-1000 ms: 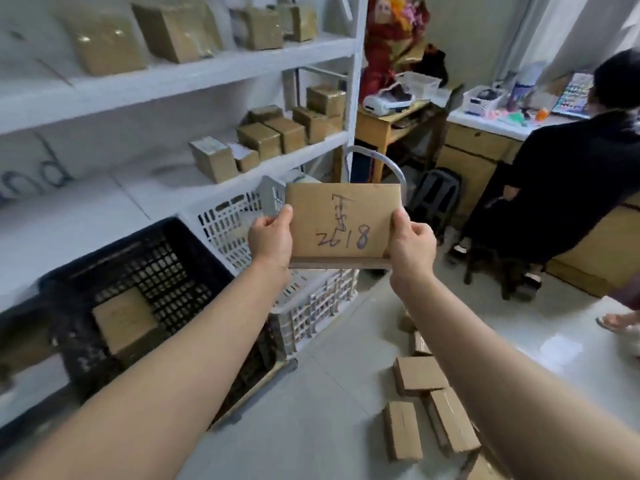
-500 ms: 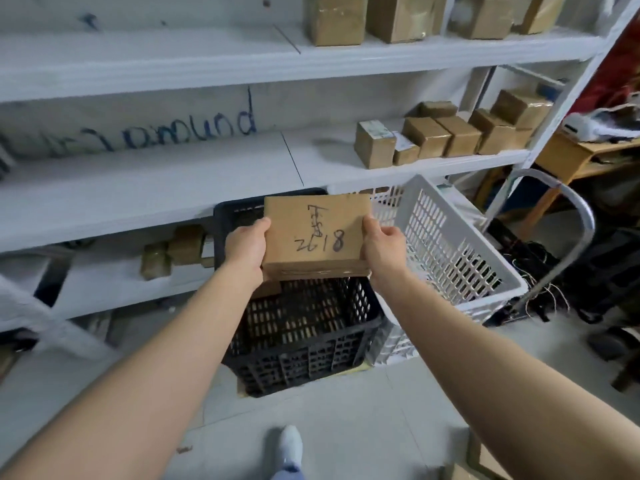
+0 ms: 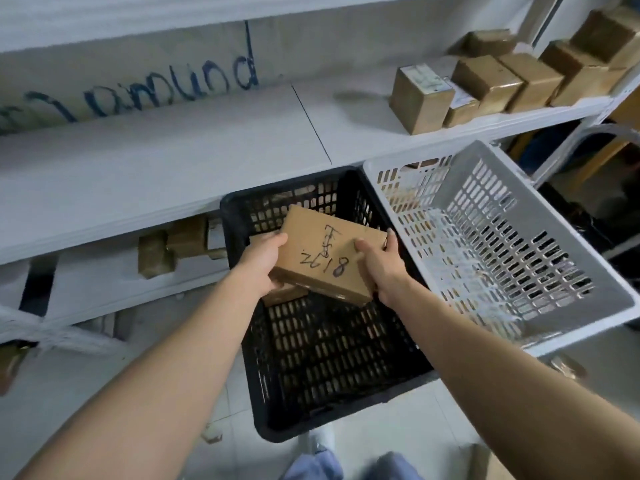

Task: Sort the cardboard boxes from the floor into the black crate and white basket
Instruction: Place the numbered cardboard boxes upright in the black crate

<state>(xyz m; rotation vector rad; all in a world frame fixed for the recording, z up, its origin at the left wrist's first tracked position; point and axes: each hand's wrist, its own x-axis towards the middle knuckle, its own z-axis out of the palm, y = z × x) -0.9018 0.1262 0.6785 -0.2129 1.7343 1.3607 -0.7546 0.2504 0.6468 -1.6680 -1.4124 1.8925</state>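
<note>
**A:** Lower now than half a second back: the box point(image 3: 329, 258) has come down from above the crate point(image 3: 277, 188) to sit within its rim, tilted.

**B:** What has hold of it?

**A:** Both of mine. My left hand point(image 3: 261, 263) grips its left end, thumb on top. My right hand point(image 3: 381, 268) grips its right end, fingers curled round the far edge. It hangs clear of the crate's floor.

**B:** Which step is that?

**A:** Placing, I judge. This one looks bound for the crate, not the basket point(image 3: 408, 159) just right of the crate.

**B:** Anything in the way?

**A:** Another box point(image 3: 284, 294) lies in the crate already, partly under my left hand. So the next move, I think, calls for lowering mine toward the crate's near side, where the floor is bare. I would level it there and loosen both hands together, so no corner lands first.
</note>
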